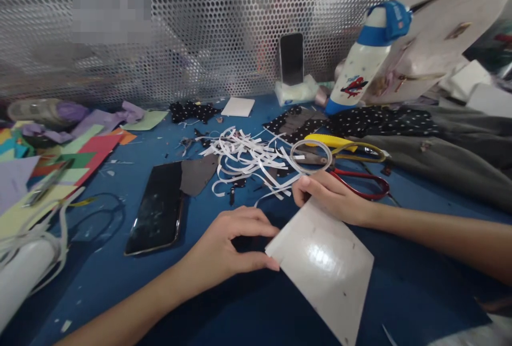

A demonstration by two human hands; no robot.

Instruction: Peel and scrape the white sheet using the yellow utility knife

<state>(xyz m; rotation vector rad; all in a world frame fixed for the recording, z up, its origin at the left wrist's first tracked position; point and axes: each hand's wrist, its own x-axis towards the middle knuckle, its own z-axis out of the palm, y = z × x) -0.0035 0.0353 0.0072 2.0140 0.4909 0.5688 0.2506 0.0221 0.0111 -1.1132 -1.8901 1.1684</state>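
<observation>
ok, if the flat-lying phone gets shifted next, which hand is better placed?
Left, probably: the left hand is nearer the phone, thumb and forefinger apart at a corner of the white sheet. The right hand is farther off, gripping the sheet.

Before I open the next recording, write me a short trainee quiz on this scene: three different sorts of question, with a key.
1. What do the left hand and right hand both touch?
A) a white bottle with a blue lid
B) a glossy white four-sided card
C) a pink bag

2. True or false: the tangle of curled white paper strips lies right of the black rectangular phone lying flat on the blue table.

3. Which hand is nearer the red looped scissor handle?

Key: 1. B; 2. True; 3. The right hand.
</observation>
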